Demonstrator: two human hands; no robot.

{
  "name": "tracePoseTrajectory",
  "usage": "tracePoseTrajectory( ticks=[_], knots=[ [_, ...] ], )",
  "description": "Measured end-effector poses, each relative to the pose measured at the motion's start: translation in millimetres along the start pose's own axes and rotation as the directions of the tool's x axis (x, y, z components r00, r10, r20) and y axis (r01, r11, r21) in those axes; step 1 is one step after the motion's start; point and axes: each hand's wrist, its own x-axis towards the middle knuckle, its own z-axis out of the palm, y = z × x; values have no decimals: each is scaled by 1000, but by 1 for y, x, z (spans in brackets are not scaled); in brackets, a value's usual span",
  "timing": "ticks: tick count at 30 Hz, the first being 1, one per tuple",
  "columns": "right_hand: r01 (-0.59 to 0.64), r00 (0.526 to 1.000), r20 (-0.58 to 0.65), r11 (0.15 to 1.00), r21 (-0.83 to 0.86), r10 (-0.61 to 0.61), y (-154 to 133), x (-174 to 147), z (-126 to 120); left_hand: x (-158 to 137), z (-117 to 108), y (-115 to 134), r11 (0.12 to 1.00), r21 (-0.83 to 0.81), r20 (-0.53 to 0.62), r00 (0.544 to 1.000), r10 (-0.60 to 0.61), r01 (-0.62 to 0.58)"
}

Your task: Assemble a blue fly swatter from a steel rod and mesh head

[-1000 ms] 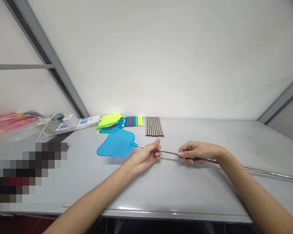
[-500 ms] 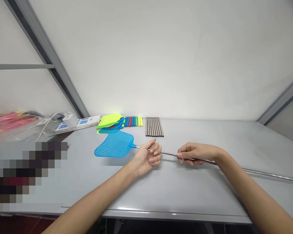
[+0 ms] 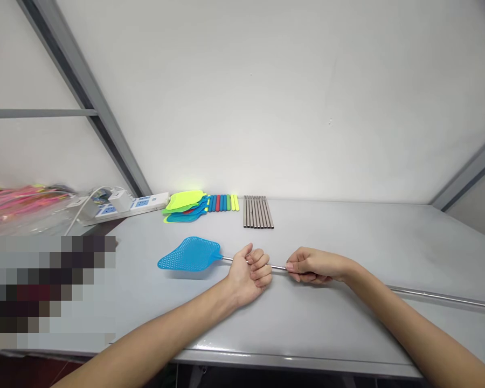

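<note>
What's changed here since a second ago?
The left hand has curled further around the metal rod; the right hand is now nearer the left. The blue swatter head has tilted and sits lower in view. Both hands keep hold; the metal tubes and swatter pile stay put.

Bright light glints along the table edge (image 3: 267,357).

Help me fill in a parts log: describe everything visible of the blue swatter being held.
Its blue head is a perforated, plastic-looking paddle, tilted and apparently above the table. A neck joins it to a thin, shiny, metal-looking rod, which leaves the frame at right. The left hand curls around the rod near the head; the right hand pinches it farther along.
</note>
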Motion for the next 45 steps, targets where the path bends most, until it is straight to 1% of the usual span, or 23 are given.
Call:
tracePoseTrajectory(
  ticks=[3, 8, 16, 22, 24, 27, 30, 32, 34, 37, 39, 40, 42, 43, 44, 45],
  knots=[
    [-21, 1000, -15, 1000, 21, 22, -2, 1, 5, 0, 0, -2, 1000, -5, -3, 1000, -5, 4],
    [-64, 998, -26, 996, 61, 66, -4, 3, 11, 1, 0, -3, 999, 32, -14, 1000, -13, 14],
    [-59, 998, -9, 994, 90, 60, -2, 0, 8, 0, 4, -3, 994, 107, -11, 1000, -13, 14],
    [-16, 998, -54, 1000, 8, 16, -8, -5, 6, -1, 8, 2, 979, 200, 81, 997, 7, -23],
    [-7, 998, -69, 999, -31, 5, -12, -8, 6, -1, 10, 3, 970, 239, 94, 995, 24, -46],
    [3, 997, -83, 996, -85, -10, -16, -12, 4, 0, 12, 4, 955, 286, 72, 995, 66, -84],
    [17, 994, -102, 991, -135, -31, -17, -15, 1, 0, 14, 7, 932, 332, -10, 988, 157, -145],
    [17, 993, -113, 986, -166, -36, -17, -16, -1, -1, 15, 12, 908, 360, -100, 959, 266, -214],
    [15, 991, -128, 982, -190, -40, -15, -16, -4, -3, 16, 18, 878, 371, -190, 901, 389, -301],
    [25, 984, -167, 979, -201, -59, -12, -16, -9, -3, 17, 24, 807, 374, -271, 779, 566, -457],
    [33, 980, -188, 980, -194, -70, -11, -15, -11, -2, 16, 24, 739, 401, -274, 699, 661, -542],
    [38, 978, -194, 981, -189, -76, -10, -14, -12, 0, 16, 23, 706, 422, -264, 668, 696, -569],
    [45, 974, -208, 982, -184, -84, -9, -13, -14, 3, 14, 21, 652, 464, -238, 625, 743, -599],
    [48, 972, -219, 981, -188, -89, -8, -12, -14, 4, 13, 20, 636, 476, -226, 614, 756, -608],
    [47, 969, -230, 980, -195, -93, -7, -12, -14, 5, 12, 19, 629, 479, -221, 609, 761, -612],
    [44, 966, -242, 978, -205, -95, -7, -11, -15, 6, 11, 19, 640, 470, -231, 615, 754, -608]
  ],
)
